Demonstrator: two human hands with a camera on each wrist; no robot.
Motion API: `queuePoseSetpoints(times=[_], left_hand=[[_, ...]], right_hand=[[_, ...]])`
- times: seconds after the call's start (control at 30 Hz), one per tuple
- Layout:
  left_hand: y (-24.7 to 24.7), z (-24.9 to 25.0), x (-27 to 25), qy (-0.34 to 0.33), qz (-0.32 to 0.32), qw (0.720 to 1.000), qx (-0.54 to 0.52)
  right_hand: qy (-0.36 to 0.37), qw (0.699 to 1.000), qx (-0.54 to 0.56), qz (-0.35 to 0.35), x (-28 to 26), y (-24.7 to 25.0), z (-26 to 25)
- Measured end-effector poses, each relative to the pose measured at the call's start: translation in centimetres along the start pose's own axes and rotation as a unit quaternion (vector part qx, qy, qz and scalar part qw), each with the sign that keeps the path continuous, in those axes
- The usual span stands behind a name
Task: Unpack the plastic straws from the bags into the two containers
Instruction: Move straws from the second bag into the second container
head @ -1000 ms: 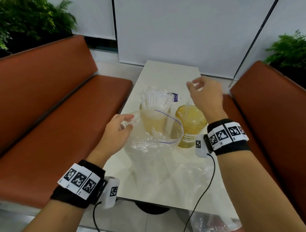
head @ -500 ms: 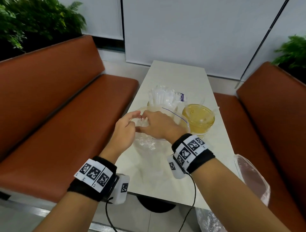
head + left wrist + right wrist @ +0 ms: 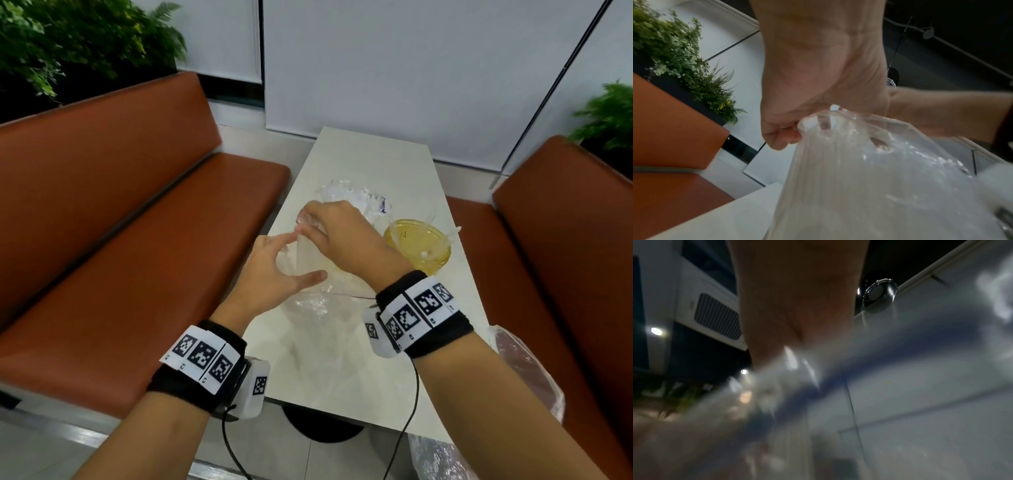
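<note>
Hands meet over the clear bag [image 3: 318,318] mid-surface. Right hand [image 3: 346,240] grips a bundle of straws [image 3: 310,251] upright at the bag mouth; left hand [image 3: 274,274] pinches the bag rim beside it. Straw-filled container [image 3: 346,197] just behind, amber container [image 3: 419,250] right. Surface [image 3: 376,164] sits between orange benches [image 3: 120,222]; another bag [image 3: 524,370] lies at its right edge.

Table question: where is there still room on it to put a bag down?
The far end of the table, between the window blind and the straw-filled bag, is bare. The middle is crowded: the yellow container, both hands, and the clear bag they hold. The near edge lies under that bag's plastic.
</note>
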State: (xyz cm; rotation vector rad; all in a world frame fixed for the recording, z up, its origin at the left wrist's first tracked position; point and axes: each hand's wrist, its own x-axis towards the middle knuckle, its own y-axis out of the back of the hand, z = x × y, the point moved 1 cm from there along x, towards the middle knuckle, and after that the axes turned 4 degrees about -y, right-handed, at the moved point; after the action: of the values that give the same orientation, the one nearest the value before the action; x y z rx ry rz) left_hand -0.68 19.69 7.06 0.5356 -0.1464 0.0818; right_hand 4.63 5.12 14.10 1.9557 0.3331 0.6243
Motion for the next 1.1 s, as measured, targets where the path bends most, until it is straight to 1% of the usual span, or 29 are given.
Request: queuePoseSetpoints(times=[0.07,0.13,0.23,0.3,0.37,0.47,0.53,0.6,0.67,0.73,0.77,0.83,0.9,1.0,1.1], left_hand=[[-0.4,-0.1,0.5,0.006,0.002,1.000,0.008],[-0.9,-0.4,1.0,0.002,0.032,0.999,0.013],[-1.5,-0.4,1.5,0.033,0.074,0.996,0.028],[-1.7,-0.5,1.7,0.055,0.082,0.995,0.017],[-1.7,-0.6,1.9,0.037,0.086,0.996,0.000],[-1.6,-0.7,1.8,0.013,0.083,0.996,-0.038],[-1.6,-0.6,1.6,0.006,0.074,0.996,-0.044],[-1.5,-0.9,1.5,-0.013,0.067,0.997,-0.046],[-1.3,-0.9,1.4,-0.023,0.062,0.997,-0.047],[-1.0,-0.8,1.3,-0.023,0.059,0.997,-0.047],[-0.9,-0.9,1.2,-0.022,0.052,0.998,-0.024],[-0.5,-1.1,1.2,-0.010,0.033,0.998,0.051],[0.0,-1.4,1.0,0.016,0.034,0.997,0.063],[0.8,-2.2,0.6,0.022,0.055,0.998,0.035],[1.4,-3.0,0.5,0.037,0.063,0.997,0.024]], right_hand=[[0.023,0.999,0.039,0.020,0.3,0.9,-0.9],[0.050,0.996,0.067,0.041,0.5,1.4,-1.8],[0.072,0.988,0.107,0.081,0.5,1.1,-2.9],[0.052,0.979,0.166,0.107,0.3,0.5,-3.4],[0.005,0.962,0.247,0.114,-0.2,0.0,-3.6],[-0.051,0.948,0.294,0.110,-0.7,-1.2,-3.3],[-0.085,0.947,0.293,0.100,-0.6,-2.2,-2.9],[-0.097,0.960,0.247,0.092,-0.3,-3.5,-2.7],[-0.100,0.973,0.173,0.113,0.1,-4.2,-3.0],[-0.095,0.972,0.161,0.139,0.5,-3.9,-3.3],[-0.088,0.969,0.171,0.158,0.7,-3.2,-3.6],[-0.068,0.956,0.197,0.207,1.3,-0.9,-3.9],[-0.054,0.933,0.240,0.265,2.0,2.6,-3.9],[-0.073,0.877,0.302,0.366,2.9,9.3,-2.5],[-0.064,0.821,0.331,0.461,2.1,14.9,0.2]])
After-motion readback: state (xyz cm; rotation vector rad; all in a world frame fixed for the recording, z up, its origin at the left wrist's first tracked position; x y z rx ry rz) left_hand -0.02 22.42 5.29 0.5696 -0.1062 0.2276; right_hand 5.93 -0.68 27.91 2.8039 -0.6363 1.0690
